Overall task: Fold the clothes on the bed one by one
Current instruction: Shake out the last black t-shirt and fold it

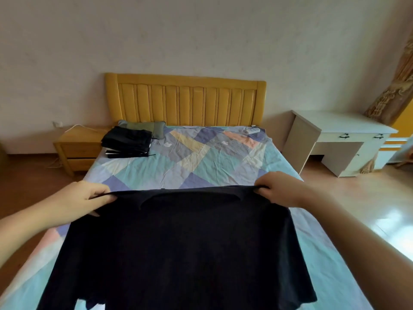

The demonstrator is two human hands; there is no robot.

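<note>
A black T-shirt (178, 242) hangs spread out in front of me above the near end of the bed (212, 162). My left hand (89, 198) pinches its left shoulder and my right hand (279, 189) pinches its right shoulder, so the top edge is stretched flat between them. The collar opening shows just below that edge. The shirt's lower part hides the near bed surface. A stack of folded dark clothes (128, 142) lies at the far left of the bed, next to a green pillow (145, 126).
The bed has a patchwork sheet and a yellow headboard (185, 99). A wooden nightstand (78, 148) stands to the left, a white desk (335, 139) to the right. A white power strip (252, 130) lies near the headboard. Wooden floor surrounds the bed.
</note>
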